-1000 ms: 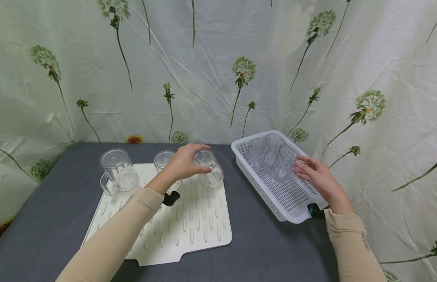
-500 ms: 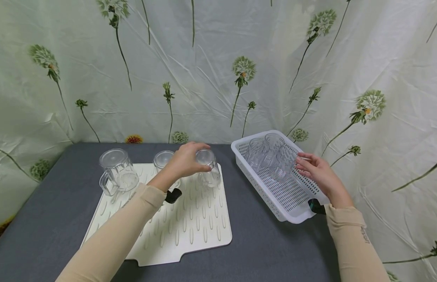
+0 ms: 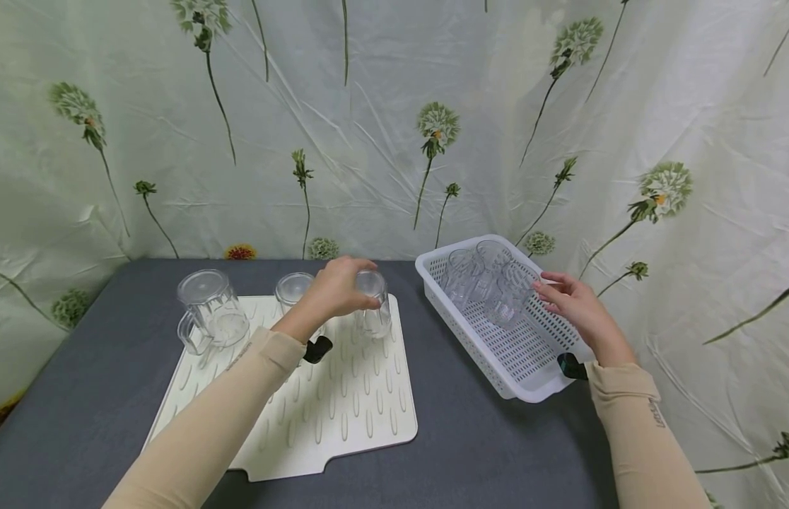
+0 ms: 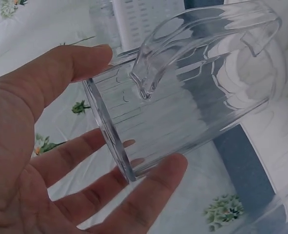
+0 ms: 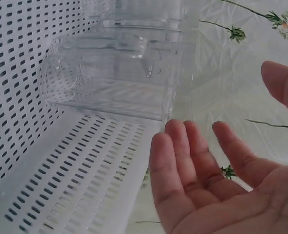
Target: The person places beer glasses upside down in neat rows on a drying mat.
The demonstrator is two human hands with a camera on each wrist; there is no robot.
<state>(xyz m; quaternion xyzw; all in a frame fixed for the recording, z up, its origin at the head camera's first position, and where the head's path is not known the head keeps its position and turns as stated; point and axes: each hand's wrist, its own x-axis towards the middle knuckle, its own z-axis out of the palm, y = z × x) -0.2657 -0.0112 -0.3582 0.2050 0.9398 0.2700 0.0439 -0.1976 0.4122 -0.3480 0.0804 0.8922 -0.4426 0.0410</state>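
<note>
My left hand grips a clear glass mug by its base, thumb on one side and fingers on the other. The mug stands mouth down on the right back part of the white ribbed drying mat; its handle shows in the left wrist view. Another upturned mug is partly hidden behind that hand, and a larger handled one sits at the mat's back left. Over the white basket, my right hand hovers with relaxed fingers, close to a glass mug inside.
Several clear mugs are grouped at the basket's far end. The basket stands right of the mat on a dark grey tablecloth. A flowered curtain hangs behind the table and along its right side.
The mug in my left hand has gone from tilted to upright, its rim shifting left on the mat. My right hand has drawn slightly away from the mugs in the basket.
</note>
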